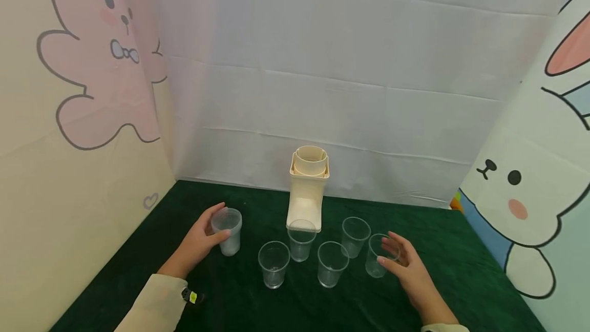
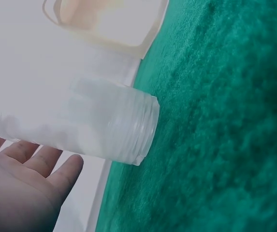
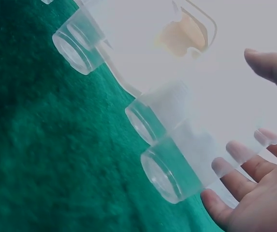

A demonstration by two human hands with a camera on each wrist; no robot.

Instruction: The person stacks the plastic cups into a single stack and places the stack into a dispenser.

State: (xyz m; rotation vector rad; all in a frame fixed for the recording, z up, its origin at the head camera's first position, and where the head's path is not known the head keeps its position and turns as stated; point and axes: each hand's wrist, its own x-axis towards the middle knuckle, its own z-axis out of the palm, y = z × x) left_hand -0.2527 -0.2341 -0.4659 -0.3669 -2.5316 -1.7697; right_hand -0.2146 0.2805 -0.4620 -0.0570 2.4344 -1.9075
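A nested stack of clear plastic cups [image 1: 233,242] stands upright on the dark green cloth at the left. My left hand [image 1: 203,237] is spread around the stack, thumb in front and fingers behind it. In the left wrist view, the stack [image 2: 123,125] shows several layered edges, and the fingers [image 2: 66,175] lie loosely along it. My right hand [image 1: 407,268] surrounds a single clear cup [image 1: 374,268] the same way. Through its wall in the right wrist view, fingertips show behind that cup [image 3: 169,174], while the thumb [image 3: 264,63] stands apart from it.
Between the hands stand single clear cups: a front left one [image 1: 274,270], a front middle one [image 1: 328,275], and two farther back [image 1: 300,250]. A cream plastic holder [image 1: 306,199] stands behind them by the white backdrop [image 1: 299,91]. Printed side curtains [image 1: 521,240] border the green cloth [image 1: 258,311].
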